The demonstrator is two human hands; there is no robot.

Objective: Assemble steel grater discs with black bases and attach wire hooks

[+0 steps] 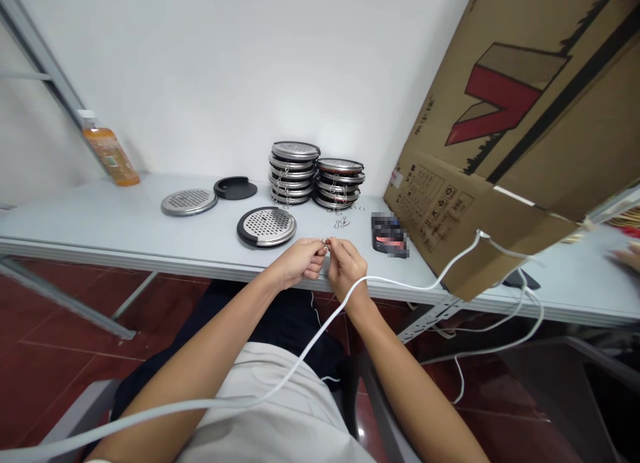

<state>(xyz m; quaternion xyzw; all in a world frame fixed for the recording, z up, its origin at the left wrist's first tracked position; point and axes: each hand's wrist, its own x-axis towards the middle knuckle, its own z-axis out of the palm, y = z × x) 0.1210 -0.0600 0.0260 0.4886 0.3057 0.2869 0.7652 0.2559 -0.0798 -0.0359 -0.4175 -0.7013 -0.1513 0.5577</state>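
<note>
My left hand [299, 261] and my right hand [345, 265] meet at the near edge of the white table [125, 229]. Together their fingertips pinch a small metal wire clip [325, 241]. Just beyond the hands lies a round perforated steel disc in a black ring [267, 226]. A few loose wire clips [342, 223] rest on the table behind my right hand. Two stacks of finished discs [315, 174] stand farther back near the wall.
A bare perforated disc [189, 201] and a black ring [235, 188] lie at the back left, with an orange drink bottle [107, 149] beyond. A phone [389, 235] and a big cardboard box [520, 129] sit to the right. A white cable [400, 286] crosses my right wrist. Another person's hand [629, 256] shows at the far right.
</note>
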